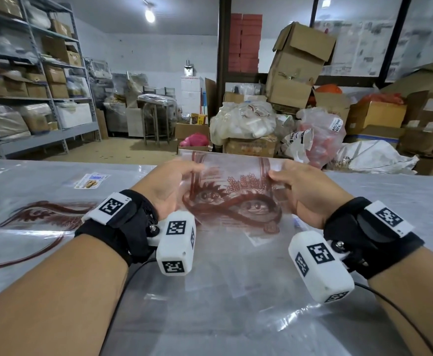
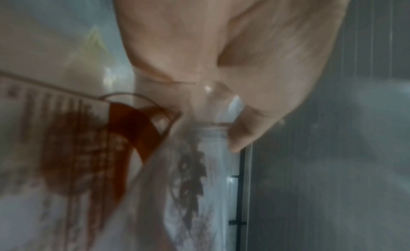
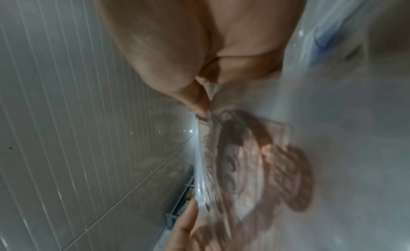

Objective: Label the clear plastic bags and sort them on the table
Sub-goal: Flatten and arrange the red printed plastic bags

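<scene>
- The left hand and the right hand each pinch one side edge of a clear plastic bag printed with a brown-red design, holding it stretched between them and raised off the bench.
- In the wrist views a thumb and fingers clamp the film on each side; both are blurred.
- No label can be made out on the held bag, so it appears not yet labelled.
- Beyond and outside the left hand a labelled bag lies flat, its sticker showing: at least one appears done.
- Outside the left wrist another printed bag lies flat; no sticker can be seen on it.
- Below the hands, more clear film is spread, probably the remaining supply.
- Judging by this, the task is at an early stage.
</scene>
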Demonstrator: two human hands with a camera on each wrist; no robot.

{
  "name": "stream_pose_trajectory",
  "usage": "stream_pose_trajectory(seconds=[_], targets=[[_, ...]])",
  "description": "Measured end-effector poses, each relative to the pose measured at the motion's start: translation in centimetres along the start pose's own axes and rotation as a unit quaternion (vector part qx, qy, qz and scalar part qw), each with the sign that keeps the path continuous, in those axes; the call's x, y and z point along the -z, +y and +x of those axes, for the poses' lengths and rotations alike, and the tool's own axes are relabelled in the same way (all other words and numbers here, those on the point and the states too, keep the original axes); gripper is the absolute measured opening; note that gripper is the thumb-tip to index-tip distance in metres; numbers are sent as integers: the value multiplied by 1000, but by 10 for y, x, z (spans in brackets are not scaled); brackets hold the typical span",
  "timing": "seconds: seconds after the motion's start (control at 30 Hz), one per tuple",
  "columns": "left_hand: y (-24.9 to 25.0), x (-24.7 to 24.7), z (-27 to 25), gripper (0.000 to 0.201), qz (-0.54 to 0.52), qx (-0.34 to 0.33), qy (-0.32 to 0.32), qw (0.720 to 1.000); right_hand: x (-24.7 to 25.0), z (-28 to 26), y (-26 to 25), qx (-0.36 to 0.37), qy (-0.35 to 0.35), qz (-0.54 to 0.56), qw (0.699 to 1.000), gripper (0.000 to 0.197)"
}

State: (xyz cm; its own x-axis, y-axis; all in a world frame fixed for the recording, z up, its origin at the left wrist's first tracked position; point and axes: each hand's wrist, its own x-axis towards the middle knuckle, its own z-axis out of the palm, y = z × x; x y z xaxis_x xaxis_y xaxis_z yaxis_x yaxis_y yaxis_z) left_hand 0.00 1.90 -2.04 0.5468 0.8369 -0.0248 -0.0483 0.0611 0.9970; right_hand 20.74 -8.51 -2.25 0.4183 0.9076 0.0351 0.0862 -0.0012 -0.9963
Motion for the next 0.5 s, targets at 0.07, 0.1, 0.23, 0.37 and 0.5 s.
stream_pose_trajectory(seconds=[0.07, 0.1, 0.23, 0.37, 0.5], targets=[[2, -5, -2, 10, -6, -2, 5, 1000, -1, 0, -2, 5, 7, 6, 1000, 17], [2, -7, -2, 15, -10, -5, 3, 1000, -2, -1, -4, 10, 2, 8, 1000, 11], [16, -9, -4, 16, 9, -37, 11, 999, -2, -8, -16, 47, 14, 19, 999, 16], [48, -3, -14, 23, 47, -81, 11, 996, -10, -21, -47, 83, 15, 26, 996, 18], [73, 22, -36, 75, 99, -73, -22, 992, -36, -32, -68, 98, 17, 54, 994, 20]])
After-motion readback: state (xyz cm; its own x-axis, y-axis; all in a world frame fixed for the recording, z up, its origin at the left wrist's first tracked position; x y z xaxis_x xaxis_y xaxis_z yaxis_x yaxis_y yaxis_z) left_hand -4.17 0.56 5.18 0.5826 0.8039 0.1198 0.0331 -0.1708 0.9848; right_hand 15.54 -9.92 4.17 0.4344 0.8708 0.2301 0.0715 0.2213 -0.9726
